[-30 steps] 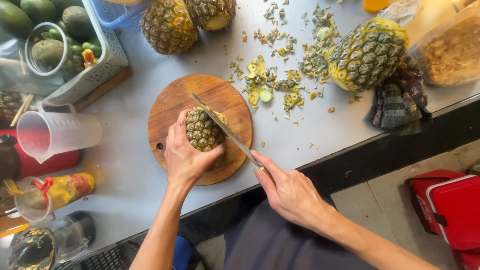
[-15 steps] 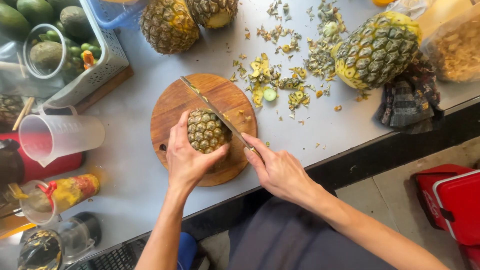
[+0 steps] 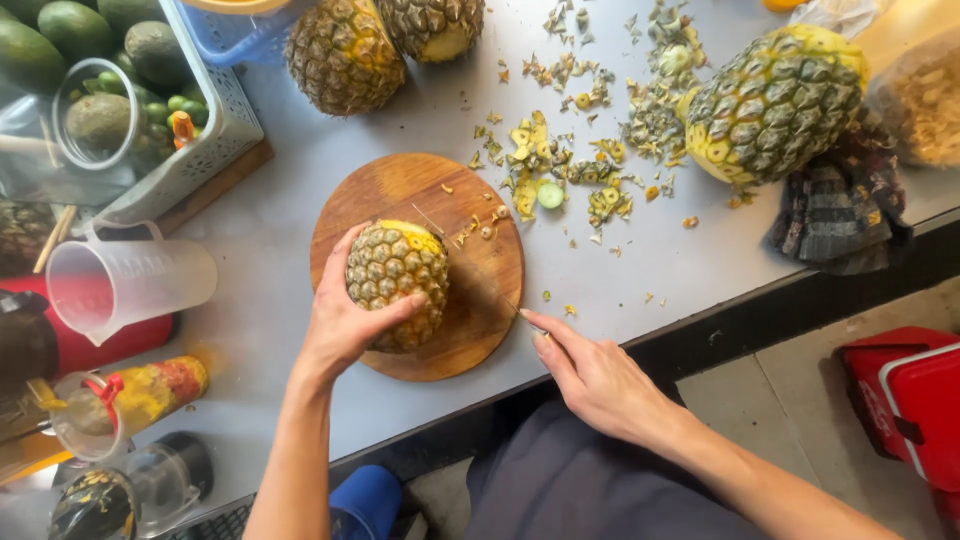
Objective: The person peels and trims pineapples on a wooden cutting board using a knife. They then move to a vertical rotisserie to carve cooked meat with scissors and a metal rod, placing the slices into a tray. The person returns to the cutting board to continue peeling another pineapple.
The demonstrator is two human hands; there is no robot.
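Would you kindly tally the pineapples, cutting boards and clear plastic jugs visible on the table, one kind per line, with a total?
Pineapples: 4 (one under the left hand, two at the top, one at right)
Round wooden cutting boards: 1
Clear plastic jugs: 1
Total: 6

Round wooden board [image 3: 480, 270], rough scaly pineapple [image 3: 395, 275], matt grey tabletop [image 3: 650, 260]
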